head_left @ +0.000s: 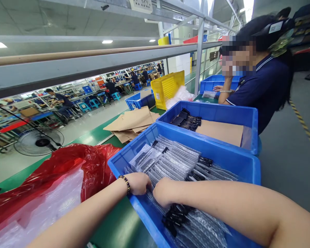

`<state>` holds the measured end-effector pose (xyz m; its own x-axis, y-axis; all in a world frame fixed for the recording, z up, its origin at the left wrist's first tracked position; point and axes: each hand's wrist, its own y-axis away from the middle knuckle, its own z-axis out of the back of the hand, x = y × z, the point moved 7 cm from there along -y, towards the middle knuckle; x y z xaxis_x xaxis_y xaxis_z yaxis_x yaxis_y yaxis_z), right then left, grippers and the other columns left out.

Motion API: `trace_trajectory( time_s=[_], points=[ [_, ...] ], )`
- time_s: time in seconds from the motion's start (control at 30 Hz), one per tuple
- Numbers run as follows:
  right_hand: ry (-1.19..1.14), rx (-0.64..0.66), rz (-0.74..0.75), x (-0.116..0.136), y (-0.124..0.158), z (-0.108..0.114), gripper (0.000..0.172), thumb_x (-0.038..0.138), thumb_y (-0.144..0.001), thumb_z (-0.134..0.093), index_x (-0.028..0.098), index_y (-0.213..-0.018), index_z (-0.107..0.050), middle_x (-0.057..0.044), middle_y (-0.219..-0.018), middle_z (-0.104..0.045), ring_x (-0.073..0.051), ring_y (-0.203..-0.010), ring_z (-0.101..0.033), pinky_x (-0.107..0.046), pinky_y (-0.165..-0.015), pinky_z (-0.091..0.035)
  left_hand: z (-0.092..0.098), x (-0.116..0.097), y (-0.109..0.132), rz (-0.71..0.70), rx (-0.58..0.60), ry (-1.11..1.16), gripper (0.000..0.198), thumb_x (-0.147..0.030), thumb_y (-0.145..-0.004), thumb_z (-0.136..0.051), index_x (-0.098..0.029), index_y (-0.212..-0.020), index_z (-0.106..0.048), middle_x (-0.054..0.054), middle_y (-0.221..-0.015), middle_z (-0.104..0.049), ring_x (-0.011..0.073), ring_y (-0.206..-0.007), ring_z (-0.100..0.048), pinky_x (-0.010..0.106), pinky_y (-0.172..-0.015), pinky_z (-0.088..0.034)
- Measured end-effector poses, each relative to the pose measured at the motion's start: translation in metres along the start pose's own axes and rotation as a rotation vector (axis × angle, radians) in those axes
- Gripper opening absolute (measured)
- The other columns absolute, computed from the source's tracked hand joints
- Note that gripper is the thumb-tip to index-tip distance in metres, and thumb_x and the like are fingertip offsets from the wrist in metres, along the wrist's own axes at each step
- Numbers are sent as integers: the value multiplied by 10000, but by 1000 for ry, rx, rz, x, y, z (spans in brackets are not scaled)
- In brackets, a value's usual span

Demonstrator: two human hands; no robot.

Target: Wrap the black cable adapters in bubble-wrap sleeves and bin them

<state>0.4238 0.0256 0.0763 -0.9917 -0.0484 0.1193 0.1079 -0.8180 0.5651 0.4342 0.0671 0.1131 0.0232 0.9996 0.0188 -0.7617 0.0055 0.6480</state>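
Observation:
A blue plastic bin (144,210) in front of me holds rows of clear bubble-wrap bags (179,156) standing on edge. Black cable-like parts (176,217) poke out of many of them. Near the bin's left wall, my left hand (137,183) is closed and reaches down at the end of a row, its fingertips hidden. Close beside it, my right hand (165,192) is curled shut against the bags. What either hand grips, if anything, is hidden. Two bags with black parts (146,156) lie flatter on top at the far left.
Behind is a second blue bin (217,112) with black parts and cardboard. Brown cardboard sheets (134,120) lie on the green table (119,220). At left is a red plastic bag (93,165) with clear bags inside. A co-worker (263,82) sits at the right.

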Motion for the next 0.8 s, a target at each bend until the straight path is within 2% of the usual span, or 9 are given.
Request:
trace_trajectory(
  time_s=[0.17, 0.3, 0.4, 0.47, 0.53, 0.6, 0.7, 0.8],
  points=[
    [47, 34, 11, 1, -2, -3, 419, 171, -648, -645, 124, -1063, -613, -125, -1051, -638, -299, -904, -611, -445, -762, -506, -8, 2, -16, 73, 22, -127, 257, -71, -662, -510, -105, -822, -709, 176, -820, -699, 286, -780, -653, 341, -672, -518],
    [86, 69, 22, 4, 3, -2, 383, 183, -655, -631, 144, -1036, -627, -102, -1039, -645, -284, -865, -621, -427, -743, -518, -8, 1, -20, 76, -2, -174, 238, -56, -687, -492, -82, -798, -701, 200, -844, -690, 295, -811, -653, 364, -711, -519],
    [113, 62, 68, 12, 6, -2, 229, 242, -650, -640, 205, -874, -671, -52, -919, -678, -262, -770, -637, -373, -658, -540, -6, 1, -19, 81, 1, -174, 227, -55, -688, -493, -95, -776, -698, 180, -825, -697, 278, -783, -660, 339, -686, -525],
    [116, 137, 179, 23, 7, -10, 33, 261, -633, -658, 237, -656, -658, -5, -736, -679, -232, -692, -639, -303, -573, -535, -5, 2, -18, 87, -1, -170, 219, -53, -685, -493, -89, -754, -697, 179, -807, -698, 274, -765, -662, 326, -670, -525],
    [135, 246, 307, 35, 7, -23, 175, 244, -632, -655, 228, -473, -582, 12, -580, -635, -214, -642, -633, -261, -508, -513, -5, 3, -18, 92, -7, -165, 212, -51, -680, -493, -87, -731, -696, 179, -788, -698, 271, -747, -663, 314, -652, -523],
    [171, 313, 377, 41, 6, -33, 281, 217, -643, -634, 205, -388, -517, -4, -530, -609, -217, -631, -631, -258, -493, -500, -6, 4, -19, 97, -15, -160, 207, -50, -673, -495, -95, -711, -693, 171, -774, -699, 263, -732, -663, 299, -633, -519],
    [194, 333, 404, 43, 5, -38, 323, 209, -651, -623, 182, -364, -479, -46, -597, -638, -223, -642, -631, -266, -506, -494, -7, 6, -20, 98, -24, -155, 205, -46, -663, -499, -110, -699, -691, 157, -771, -701, 249, -731, -663, 277, -624, -513],
    [170, 322, 389, 42, 6, -37, 287, 192, -621, -643, 170, -393, -470, -71, -727, -671, -211, -661, -629, -268, -543, -505, -7, 6, -20, 93, -17, -148, 210, -42, -664, -496, -104, -706, -692, 166, -780, -700, 253, -739, -663, 282, -632, -515]
  ],
)
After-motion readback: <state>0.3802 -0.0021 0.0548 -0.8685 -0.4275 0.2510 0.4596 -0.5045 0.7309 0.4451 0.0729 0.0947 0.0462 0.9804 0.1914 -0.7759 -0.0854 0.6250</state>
